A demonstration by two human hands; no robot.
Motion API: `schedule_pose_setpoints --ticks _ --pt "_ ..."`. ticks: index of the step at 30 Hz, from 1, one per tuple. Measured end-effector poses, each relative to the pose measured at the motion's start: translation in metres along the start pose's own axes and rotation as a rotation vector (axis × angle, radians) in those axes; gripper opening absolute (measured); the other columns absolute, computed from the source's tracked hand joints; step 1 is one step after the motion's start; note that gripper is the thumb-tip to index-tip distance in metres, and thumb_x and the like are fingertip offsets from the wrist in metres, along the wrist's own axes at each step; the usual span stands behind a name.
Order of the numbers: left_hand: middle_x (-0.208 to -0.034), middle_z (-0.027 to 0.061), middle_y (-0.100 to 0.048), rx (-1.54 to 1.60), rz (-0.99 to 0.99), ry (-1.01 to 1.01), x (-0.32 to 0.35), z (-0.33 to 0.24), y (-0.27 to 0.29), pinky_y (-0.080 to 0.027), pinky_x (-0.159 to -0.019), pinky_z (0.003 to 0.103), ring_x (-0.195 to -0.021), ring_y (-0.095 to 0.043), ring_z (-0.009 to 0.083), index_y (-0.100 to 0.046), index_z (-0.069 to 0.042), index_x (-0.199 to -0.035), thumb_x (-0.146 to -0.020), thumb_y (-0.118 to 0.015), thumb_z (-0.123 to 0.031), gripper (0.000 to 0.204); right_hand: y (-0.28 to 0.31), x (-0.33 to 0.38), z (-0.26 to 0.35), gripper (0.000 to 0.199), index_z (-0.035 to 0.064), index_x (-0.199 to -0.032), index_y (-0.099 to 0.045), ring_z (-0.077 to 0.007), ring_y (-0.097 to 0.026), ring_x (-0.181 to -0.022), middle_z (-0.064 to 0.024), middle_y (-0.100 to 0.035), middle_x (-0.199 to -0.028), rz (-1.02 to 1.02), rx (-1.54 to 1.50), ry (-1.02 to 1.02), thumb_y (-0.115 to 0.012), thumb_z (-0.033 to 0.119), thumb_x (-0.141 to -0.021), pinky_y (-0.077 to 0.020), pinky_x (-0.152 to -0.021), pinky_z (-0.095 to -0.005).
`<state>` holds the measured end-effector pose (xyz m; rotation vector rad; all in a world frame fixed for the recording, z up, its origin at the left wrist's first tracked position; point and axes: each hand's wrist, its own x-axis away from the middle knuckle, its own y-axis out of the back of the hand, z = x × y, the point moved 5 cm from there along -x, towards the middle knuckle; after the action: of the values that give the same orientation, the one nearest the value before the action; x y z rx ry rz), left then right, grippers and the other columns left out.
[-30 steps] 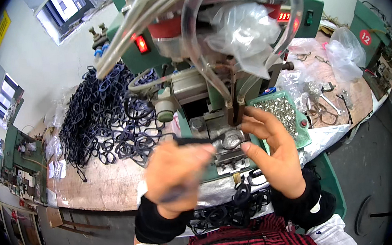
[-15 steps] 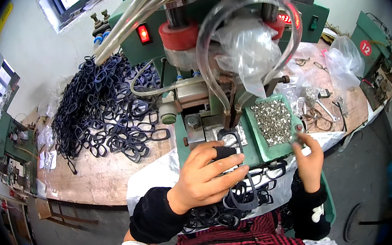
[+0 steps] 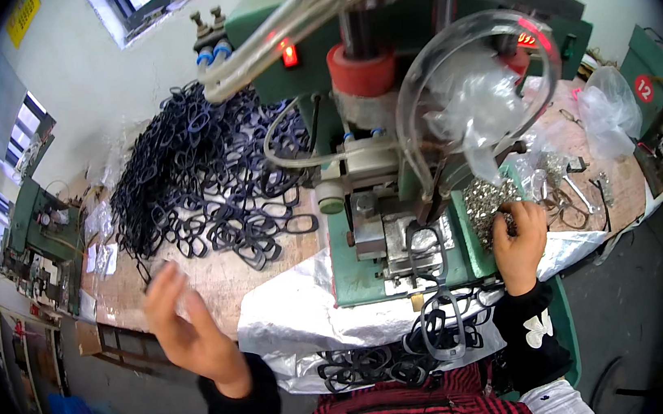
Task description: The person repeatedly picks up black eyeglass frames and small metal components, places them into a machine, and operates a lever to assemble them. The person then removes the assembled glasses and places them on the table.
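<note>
Head view: a dark glasses frame (image 3: 441, 283) perches on the metal fixture (image 3: 398, 252), neither hand touching it.
One rim lies over the fixture near the bench's (image 3: 205, 279) front edge, the other overhangs the green machine base (image 3: 357, 287); a sleeve brushing that overhang could tip the frame out of place. Left hand (image 3: 192, 331), blurred, fingers spread, seems unladen near the bench's front edge at left. Right hand (image 3: 520, 241), fingers curled narrow, dips into the green tray (image 3: 474, 254); whether it pinches any metal bits (image 3: 486, 201) cannot be told, and a loose pinch could scatter some onto the fixture.
</note>
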<state>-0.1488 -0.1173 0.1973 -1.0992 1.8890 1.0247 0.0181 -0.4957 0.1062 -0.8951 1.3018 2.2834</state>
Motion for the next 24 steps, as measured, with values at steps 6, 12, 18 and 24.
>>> schedule_pose_setpoints --ticks 6,12,18,24 --pt "-0.078 0.0124 -0.061 -0.492 0.336 0.018 -0.011 0.086 -0.092 -0.046 -0.074 0.041 -0.077 -0.056 0.0330 -0.063 -0.005 -0.076 -0.085 -0.073 -0.023 0.023 -0.006 0.005 -0.008 0.013 0.0060 -0.085 -0.069 -0.0298 -0.063 -0.076 -0.0097 -0.066 -0.080 -0.144 -0.182 -0.095 -0.069 0.007 -0.072 -0.0491 -0.073 -0.0406" --pt "-0.086 0.0204 -0.066 -0.724 0.683 0.382 0.075 0.215 -0.198 -0.050 -0.072 0.050 -0.084 -0.064 0.0402 -0.065 -0.001 -0.080 -0.073 -0.078 -0.037 0.039 -0.013 0.011 -0.026 0.017 0.0039 -0.093 -0.066 -0.0337 -0.060 -0.080 -0.0140 -0.062 -0.081 -0.193 -0.257 -0.060 -0.064 0.007 -0.076 -0.0492 -0.073 -0.0443" --pt "-0.086 0.0168 -0.070 -0.274 0.713 0.537 0.037 0.091 -0.146 -0.053 -0.063 0.035 -0.069 -0.066 0.0256 -0.071 0.000 -0.105 -0.089 -0.069 -0.031 0.035 -0.008 0.016 -0.032 0.019 0.0044 -0.097 -0.066 -0.0326 -0.059 -0.087 -0.0120 -0.062 -0.086 -0.180 -0.308 -0.148 -0.065 0.007 -0.078 -0.0487 -0.077 -0.0423" --pt "-0.093 0.0089 -0.062 0.036 0.451 0.425 0.028 0.127 -0.112 -0.052 -0.066 0.031 -0.077 -0.061 0.0182 -0.063 -0.007 -0.106 -0.092 -0.063 -0.024 0.022 0.005 0.012 -0.017 0.011 0.0048 -0.087 -0.070 -0.0325 -0.060 -0.083 -0.0101 -0.063 -0.080 -0.191 -0.489 -0.218 -0.068 0.009 -0.077 -0.0481 -0.075 -0.0419"
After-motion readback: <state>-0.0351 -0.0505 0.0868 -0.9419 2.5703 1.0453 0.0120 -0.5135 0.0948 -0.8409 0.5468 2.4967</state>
